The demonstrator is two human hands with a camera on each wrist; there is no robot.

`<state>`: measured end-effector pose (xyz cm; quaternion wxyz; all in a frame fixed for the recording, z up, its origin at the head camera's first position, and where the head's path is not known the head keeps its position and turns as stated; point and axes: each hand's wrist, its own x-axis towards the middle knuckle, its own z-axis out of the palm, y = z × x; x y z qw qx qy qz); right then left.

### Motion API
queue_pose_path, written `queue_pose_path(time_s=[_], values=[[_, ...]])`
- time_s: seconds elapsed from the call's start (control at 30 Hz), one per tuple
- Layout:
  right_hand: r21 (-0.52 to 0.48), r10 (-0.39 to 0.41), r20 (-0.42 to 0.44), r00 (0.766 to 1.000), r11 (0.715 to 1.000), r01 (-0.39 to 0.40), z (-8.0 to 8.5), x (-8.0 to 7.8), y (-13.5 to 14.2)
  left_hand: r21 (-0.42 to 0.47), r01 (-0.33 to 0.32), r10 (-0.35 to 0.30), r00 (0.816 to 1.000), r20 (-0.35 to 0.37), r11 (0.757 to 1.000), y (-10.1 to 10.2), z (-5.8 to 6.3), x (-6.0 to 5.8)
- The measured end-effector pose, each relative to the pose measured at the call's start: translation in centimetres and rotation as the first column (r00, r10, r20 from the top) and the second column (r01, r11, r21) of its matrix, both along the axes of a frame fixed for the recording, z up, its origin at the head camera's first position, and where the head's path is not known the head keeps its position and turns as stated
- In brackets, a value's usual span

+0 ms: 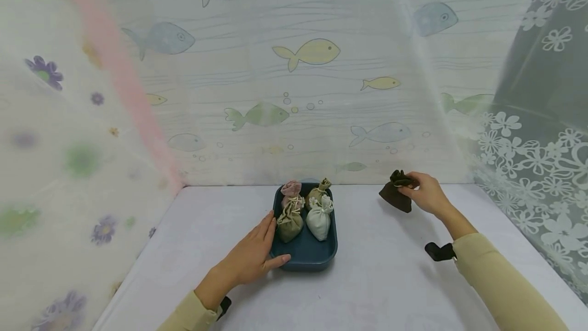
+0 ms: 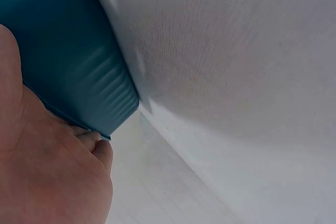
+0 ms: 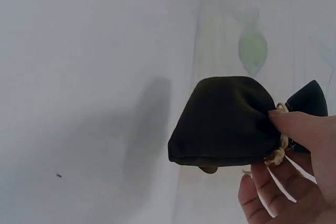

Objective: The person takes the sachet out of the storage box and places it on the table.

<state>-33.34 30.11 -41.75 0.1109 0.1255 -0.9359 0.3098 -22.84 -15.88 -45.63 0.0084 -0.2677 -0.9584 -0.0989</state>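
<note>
My right hand (image 1: 428,193) pinches a dark brown drawstring pouch (image 1: 396,199) by its gathered neck, above the right part of the table. Thumb and fingers meet at the cream cord (image 3: 282,135) in the right wrist view. At the middle, a dark blue tray (image 1: 307,258) holds a pink pouch (image 1: 291,189), an olive pouch (image 1: 290,227), a tan pouch (image 1: 317,194) and a white pouch (image 1: 319,222). Along the tray's left side, my left hand (image 1: 250,252) rests with straight fingers, its thumb over the near left corner. The left wrist view shows the tray's outer wall (image 2: 79,72).
A white cloth covers the table (image 1: 367,290). Behind it hangs a sheet printed with fish (image 1: 307,54), a flowered curtain (image 1: 55,178) lines the left, and lace (image 1: 542,167) hangs at the right. Black straps (image 1: 439,252) are at both wrists.
</note>
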Motion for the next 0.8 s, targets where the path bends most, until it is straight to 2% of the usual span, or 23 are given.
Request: queue_pose_path(time_s=[0.4, 0.57, 0.8], values=[[-0.034, -0.047, 0.046, 0.998, 0.998, 0.049, -1.7, -0.4, 1.2, -0.012, -0.001, 0.001, 1.000, -0.002, 1.000, 0.0, -0.1, -0.1], [-0.035, -0.059, 0.086, 0.995, 0.997, 0.062, -2.3, -0.2, 1.5, -0.016, -0.001, 0.001, 1.000, 0.006, 1.000, -0.1, -0.1, -0.2], [-0.030, -0.078, 0.095, 0.992, 0.996, 0.081, -2.5, 0.4, 2.5, -0.028, -0.005, 0.006, 1.000, 0.026, 1.000, 0.0, 0.1, 0.0]])
